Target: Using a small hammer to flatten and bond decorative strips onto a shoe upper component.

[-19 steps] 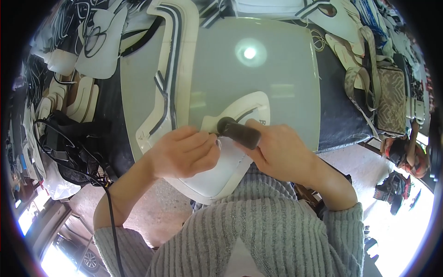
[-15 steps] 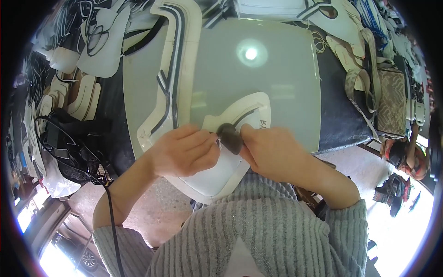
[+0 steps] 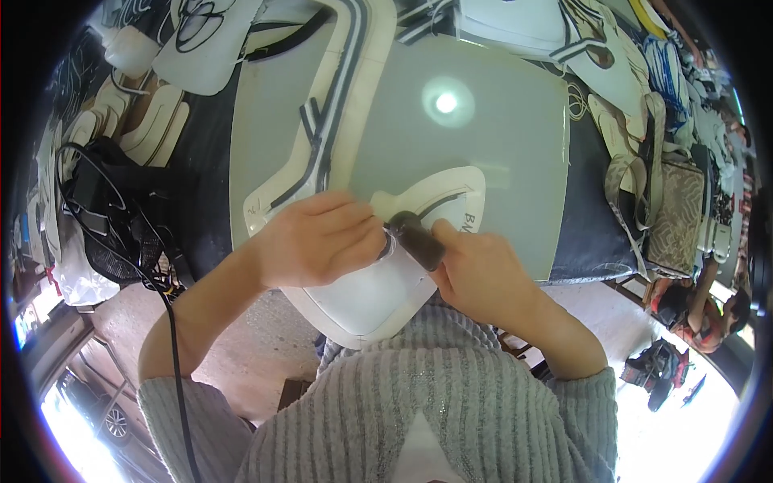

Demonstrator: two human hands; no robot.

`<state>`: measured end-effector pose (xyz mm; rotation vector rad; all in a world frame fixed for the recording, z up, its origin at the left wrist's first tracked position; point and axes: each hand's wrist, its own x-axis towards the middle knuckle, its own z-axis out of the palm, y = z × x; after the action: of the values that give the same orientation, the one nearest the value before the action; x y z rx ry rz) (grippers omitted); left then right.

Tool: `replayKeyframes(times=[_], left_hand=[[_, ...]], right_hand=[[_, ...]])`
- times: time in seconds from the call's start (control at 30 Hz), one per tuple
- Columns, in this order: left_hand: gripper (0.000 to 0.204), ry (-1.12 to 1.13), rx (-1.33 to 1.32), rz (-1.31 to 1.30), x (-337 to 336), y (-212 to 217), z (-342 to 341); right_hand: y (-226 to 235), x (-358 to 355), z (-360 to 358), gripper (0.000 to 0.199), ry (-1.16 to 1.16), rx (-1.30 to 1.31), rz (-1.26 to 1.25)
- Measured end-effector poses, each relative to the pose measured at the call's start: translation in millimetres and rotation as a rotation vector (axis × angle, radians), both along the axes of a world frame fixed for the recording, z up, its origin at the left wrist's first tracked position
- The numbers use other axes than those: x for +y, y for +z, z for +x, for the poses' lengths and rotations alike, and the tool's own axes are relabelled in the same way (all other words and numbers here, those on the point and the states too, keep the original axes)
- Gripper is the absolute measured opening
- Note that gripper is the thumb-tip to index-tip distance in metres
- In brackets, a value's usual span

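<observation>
My right hand (image 3: 487, 274) is closed on a dark brown, blunt-ended tool (image 3: 417, 241), which looks like a hammer head; any handle is hidden. It lies over a white shaped panel (image 3: 366, 302) with a cream border and a black strip along its upper curve. My left hand (image 3: 318, 239) has its fingers pinched together at the panel's edge, right beside the tool's far end. A small bit of something shiny or dark shows at those fingertips, too small to name. The panel overhangs the table's near edge, close to my body.
A long cream piece with black and white strips (image 3: 342, 97) lies on the grey-green board (image 3: 507, 113). White panels (image 3: 511, 20) are at the back. Cream pieces and a patterned bag (image 3: 675, 217) stand right. A black bag with cables (image 3: 121, 217) sits left, beside a white bottle (image 3: 129, 52).
My view has shifted, so the table appears lower right. The dark tool has tilted, its near end now pointing more toward my right hand. Both hands stay at the panel.
</observation>
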<state>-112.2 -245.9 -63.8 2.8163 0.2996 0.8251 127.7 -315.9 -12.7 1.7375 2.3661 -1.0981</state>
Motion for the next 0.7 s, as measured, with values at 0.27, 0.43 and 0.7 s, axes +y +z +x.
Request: replayKeyframes(times=[0.27,0.43,0.7], left_hand=[[0.025,-0.005,0.004,0.015,0.9,3.7,-3.9],[0.026,0.003,-0.029,-0.007,-3.6,-2.3,-6.9],[0.028,0.020,-0.040,-0.044,-0.2,-2.5,-6.6]], right_hand=[[5.0,7.6,-0.5,0.024,0.082,-0.065,0.013],[15.2,8.1,-2.0,0.022,-0.009,0.132,0.070],[12.4,9.5,-2.5,0.020,0.114,0.068,0.127]])
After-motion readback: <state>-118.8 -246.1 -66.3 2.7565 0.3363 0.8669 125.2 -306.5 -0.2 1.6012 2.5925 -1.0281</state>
